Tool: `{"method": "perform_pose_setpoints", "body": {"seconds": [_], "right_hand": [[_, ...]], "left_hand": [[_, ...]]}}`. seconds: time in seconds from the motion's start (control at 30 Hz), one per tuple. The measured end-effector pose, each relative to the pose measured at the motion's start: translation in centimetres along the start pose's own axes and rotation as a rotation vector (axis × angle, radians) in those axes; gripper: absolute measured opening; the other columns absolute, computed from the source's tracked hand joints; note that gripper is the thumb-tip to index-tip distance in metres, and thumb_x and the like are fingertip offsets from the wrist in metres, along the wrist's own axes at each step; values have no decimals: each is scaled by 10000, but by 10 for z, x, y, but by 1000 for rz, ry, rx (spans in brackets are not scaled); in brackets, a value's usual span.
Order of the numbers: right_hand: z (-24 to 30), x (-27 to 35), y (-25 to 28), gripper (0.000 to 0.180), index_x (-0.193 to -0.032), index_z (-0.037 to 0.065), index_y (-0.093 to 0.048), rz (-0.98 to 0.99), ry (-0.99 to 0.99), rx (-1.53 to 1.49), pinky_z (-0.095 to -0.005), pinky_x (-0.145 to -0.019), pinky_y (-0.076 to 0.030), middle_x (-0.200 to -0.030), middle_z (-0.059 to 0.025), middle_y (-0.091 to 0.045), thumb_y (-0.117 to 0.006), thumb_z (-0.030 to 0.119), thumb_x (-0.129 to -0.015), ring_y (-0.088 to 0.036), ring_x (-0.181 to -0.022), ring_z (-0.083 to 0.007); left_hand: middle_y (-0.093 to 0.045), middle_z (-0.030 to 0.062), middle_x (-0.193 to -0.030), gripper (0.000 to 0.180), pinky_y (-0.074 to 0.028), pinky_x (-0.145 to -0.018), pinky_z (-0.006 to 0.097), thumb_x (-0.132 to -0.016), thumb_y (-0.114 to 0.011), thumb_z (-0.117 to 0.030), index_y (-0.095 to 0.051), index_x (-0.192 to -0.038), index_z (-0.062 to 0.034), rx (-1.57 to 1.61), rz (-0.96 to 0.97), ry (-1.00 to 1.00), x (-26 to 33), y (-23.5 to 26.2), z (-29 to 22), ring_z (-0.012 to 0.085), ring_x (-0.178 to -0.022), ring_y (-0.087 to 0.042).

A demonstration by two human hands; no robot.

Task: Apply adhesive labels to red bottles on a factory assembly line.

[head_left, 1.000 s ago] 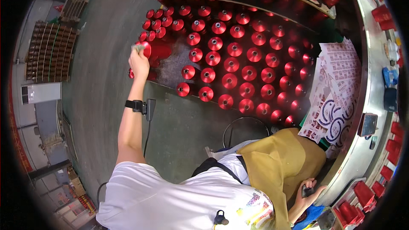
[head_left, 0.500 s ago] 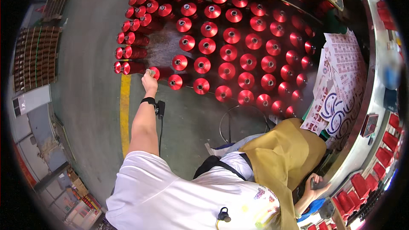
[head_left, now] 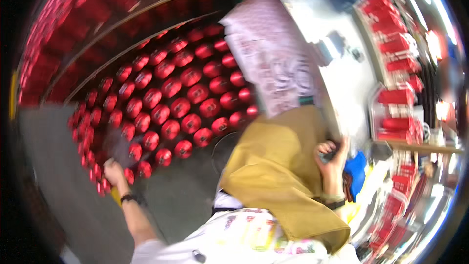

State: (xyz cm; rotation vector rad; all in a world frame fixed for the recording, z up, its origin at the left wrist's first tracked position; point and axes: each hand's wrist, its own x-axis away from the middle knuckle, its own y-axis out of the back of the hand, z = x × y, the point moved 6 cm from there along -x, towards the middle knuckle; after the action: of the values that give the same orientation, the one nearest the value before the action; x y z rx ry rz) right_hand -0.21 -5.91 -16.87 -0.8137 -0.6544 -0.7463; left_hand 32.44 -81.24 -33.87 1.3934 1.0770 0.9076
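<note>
Several glossy red cylinders with cone-shaped shoulders and small necks [head_left: 183, 149] stand upright in rows on the floor. My left hand [head_left: 114, 171] reaches to the near left corner of the group, beside a red cylinder [head_left: 129, 175]. Motion blurs its fingers, so whether it grips anything is unclear. On the right, my right hand [head_left: 333, 160] is beside the workbench edge, its fingers curled round a small dark object [head_left: 328, 155] of a kind I cannot make out. That hand's thumb sticks out.
Printed paper sheets [head_left: 268, 44] hang beside the white workbench [head_left: 349, 78]. A mustard-yellow apron [head_left: 278, 151] covers my lap. Shelving with more red cylinders [head_left: 107, 10] stands at the far left. Red pieces [head_left: 395, 95] line the right side, near a blue cloth [head_left: 357, 176].
My view has swung to the right, bringing more of the bench in. Earlier my left hand touched the top of a corner cylinder; now it is blurred. The right hand still holds the dark object.
</note>
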Motion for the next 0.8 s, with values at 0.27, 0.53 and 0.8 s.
{"method": "perform_pose_setpoints", "body": {"seconds": [0.27, 0.53, 0.8], "right_hand": [[8, 29, 11, 361, -1167, 103, -646, 235, -190, 8, -296, -604, -404, -813, 6, -550, -662, 432, -1020, -449, -655, -124], [106, 136, 33, 307, -1246, -29, -668, 580, 128, 630, -234, -733, -432, -964, -17, -638, -594, 196, -1052, -527, -782, -84], [180, 147, 149, 215, -1183, -52, -657, 113, 480, 283, -274, -659, -439, -920, -79, -617, -584, 78, -1028, -534, -736, -117]], "left_hand": [[-740, 124, -1188, 303, -547, -985, 365, -1059, -584, -163, -691, -1229, 63, 1183, 217, -508, 42, 157, -417, 222, -1131, -695], [-730, 115, -1193, 362, -578, -904, 316, -950, -694, -42, -657, -1309, -1, 1265, 1111, -1521, 460, 300, -734, 209, -1076, -710], [-544, 253, -1407, 1066, -472, -1091, 425, -697, -943, -352, -379, -1524, 16, 1292, 811, -1923, 697, 315, -892, 345, -1291, -570]]}}
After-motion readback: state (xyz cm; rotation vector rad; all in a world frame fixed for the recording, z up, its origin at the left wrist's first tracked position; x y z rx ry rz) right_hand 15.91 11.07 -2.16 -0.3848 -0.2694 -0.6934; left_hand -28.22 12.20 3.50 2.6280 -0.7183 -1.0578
